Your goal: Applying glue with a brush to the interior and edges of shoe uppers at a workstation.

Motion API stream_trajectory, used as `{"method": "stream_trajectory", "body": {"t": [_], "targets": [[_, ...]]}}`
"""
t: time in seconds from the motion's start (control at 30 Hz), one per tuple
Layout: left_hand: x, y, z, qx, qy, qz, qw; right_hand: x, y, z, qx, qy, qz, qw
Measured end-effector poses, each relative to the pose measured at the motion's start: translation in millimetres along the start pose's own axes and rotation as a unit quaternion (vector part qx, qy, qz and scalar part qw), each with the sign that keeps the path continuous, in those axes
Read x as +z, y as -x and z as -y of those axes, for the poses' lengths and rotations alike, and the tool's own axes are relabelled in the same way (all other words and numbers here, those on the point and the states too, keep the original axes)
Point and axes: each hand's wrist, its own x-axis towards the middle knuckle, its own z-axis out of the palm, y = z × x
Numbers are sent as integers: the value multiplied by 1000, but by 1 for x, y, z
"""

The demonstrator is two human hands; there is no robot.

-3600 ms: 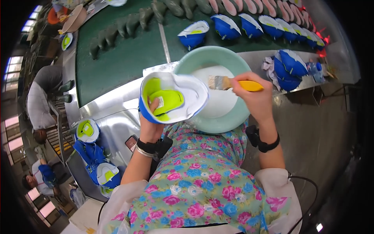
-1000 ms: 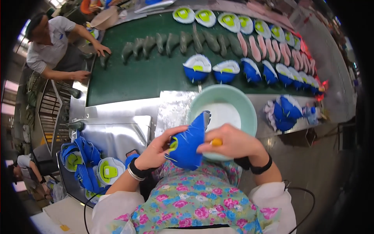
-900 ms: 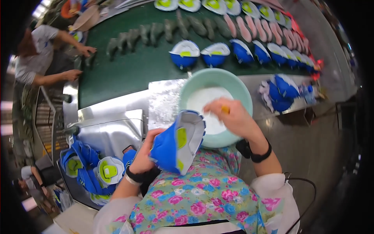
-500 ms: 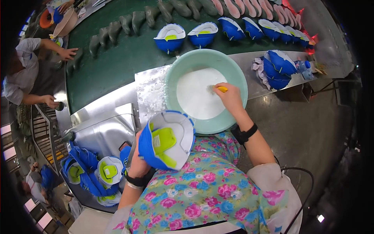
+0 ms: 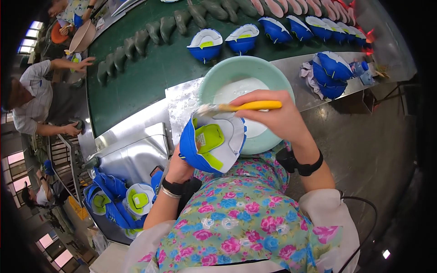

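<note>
My left hand (image 5: 178, 169) grips a blue shoe upper (image 5: 210, 138) from below and the left, its white lining and lime-green patch facing up. My right hand (image 5: 275, 118) is closed round the yellow handle of a brush (image 5: 258, 105). White-coated bristles are over the far edge of the upper; whether they touch it I cannot tell. Behind and to the right stands a pale green basin (image 5: 277, 82) with white liquid (image 5: 224, 94) in it, partly hidden by my right hand and the upper.
A green conveyor belt (image 5: 141, 82) carries dark shoe lasts (image 5: 167, 29), pink soles (image 5: 269, 9) and blue uppers (image 5: 205, 52). More uppers lie piled at the right (image 5: 331, 82) beside a bottle (image 5: 358, 68), and in a left bin (image 5: 136, 200). A co-worker (image 5: 34, 98) reaches to the belt's left edge.
My right hand has lifted the brush out of the basin and brought it left over the upper. My left hand has raised the upper slightly, away from me and to the right.
</note>
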Motion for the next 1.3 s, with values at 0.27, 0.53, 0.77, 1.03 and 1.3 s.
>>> {"method": "stream_trajectory", "body": {"t": [0.27, 0.53, 0.77, 1.03, 1.3], "targets": [[23, -8, -8, 87, -35, -25, 995, -3, 19, -36, 71, 84, -127, 986], [19, -27, -12, 213, -50, -62, 974, 33, 56, 4, 192, -70, -167, 964], [35, -21, -21, 231, -41, -68, 970, 15, 42, -11, 130, -23, -119, 984], [4, -24, -27, -15, 172, -60, 983, -2, 5, 31, -63, 61, -80, 993], [40, -22, -19, -103, 113, 71, 986, 25, -53, 20, -125, 11, 136, 983]]}}
